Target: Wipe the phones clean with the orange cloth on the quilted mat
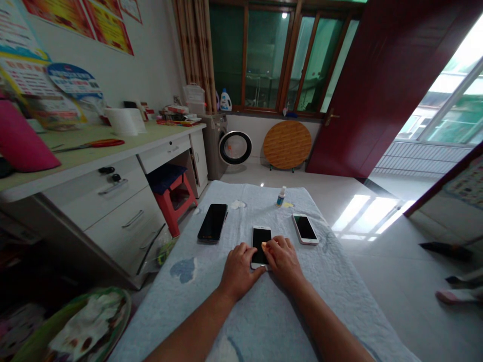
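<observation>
A white smartphone point(260, 240) with a dark screen lies face up on the light blue cloth point(181, 311) in front of me. My left hand point(238, 269) grips it by its left side and lower edge, fingers curled and thumb at the bottom. Pinched in my right hand point(282, 259) is a small orange-yellow piece point(264, 245), held against the screen; whether it is cloth or sponge I cannot tell. To the left lies a larger black smartphone point(213, 222). Another white smartphone point(305, 229) rests on the right. Behind them a small spray bottle point(280, 197) stands upright.
Along the left runs a desk point(151, 138) with drawers, scissors point(94, 144) and a paper roll point(121, 120) on top. A red stool point(171, 201) is tucked beneath it. Further back are a washing machine with its round door point(235, 148) open and a round wooden tabletop point(287, 144).
</observation>
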A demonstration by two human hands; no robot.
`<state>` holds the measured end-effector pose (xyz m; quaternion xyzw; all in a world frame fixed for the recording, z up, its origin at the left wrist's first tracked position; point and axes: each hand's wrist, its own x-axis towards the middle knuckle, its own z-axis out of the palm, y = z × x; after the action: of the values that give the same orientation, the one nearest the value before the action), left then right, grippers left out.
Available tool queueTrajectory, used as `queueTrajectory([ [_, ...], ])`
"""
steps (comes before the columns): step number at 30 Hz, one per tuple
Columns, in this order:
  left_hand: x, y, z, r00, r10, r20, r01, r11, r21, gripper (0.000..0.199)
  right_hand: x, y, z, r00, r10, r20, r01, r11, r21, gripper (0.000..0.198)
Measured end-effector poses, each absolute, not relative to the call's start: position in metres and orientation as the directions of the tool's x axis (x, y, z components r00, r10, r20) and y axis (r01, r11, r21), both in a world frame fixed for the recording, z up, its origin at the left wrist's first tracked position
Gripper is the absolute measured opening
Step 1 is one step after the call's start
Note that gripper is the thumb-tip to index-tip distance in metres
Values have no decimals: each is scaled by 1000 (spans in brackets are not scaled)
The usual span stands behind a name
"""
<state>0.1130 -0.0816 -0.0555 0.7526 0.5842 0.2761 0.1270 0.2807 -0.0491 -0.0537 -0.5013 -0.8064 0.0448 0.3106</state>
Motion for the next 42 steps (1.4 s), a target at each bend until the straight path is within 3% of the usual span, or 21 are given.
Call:
queueTrajectory([
  [13, 108, -82, -53, 171, 940, 296, 811, -305, 500, 43, 285, -53, -56, -313, 871, 379, 795, 458, -397, 21],
  [22, 106, -82, -52, 202, 933, 297, 803, -331, 496, 40, 283, -58, -52, -408, 842, 352, 646, 539, -540, 27],
  [29, 105, -81, -55, 229, 927, 296, 799, -352, 487, 42, 284, -58, -52, -446, 809, 383, 598, 588, -544, 22],
  [42, 105, -81, -56, 221, 938, 266, 810, -328, 485, 45, 285, -51, -61, -389, 856, 342, 665, 517, -538, 22],
])
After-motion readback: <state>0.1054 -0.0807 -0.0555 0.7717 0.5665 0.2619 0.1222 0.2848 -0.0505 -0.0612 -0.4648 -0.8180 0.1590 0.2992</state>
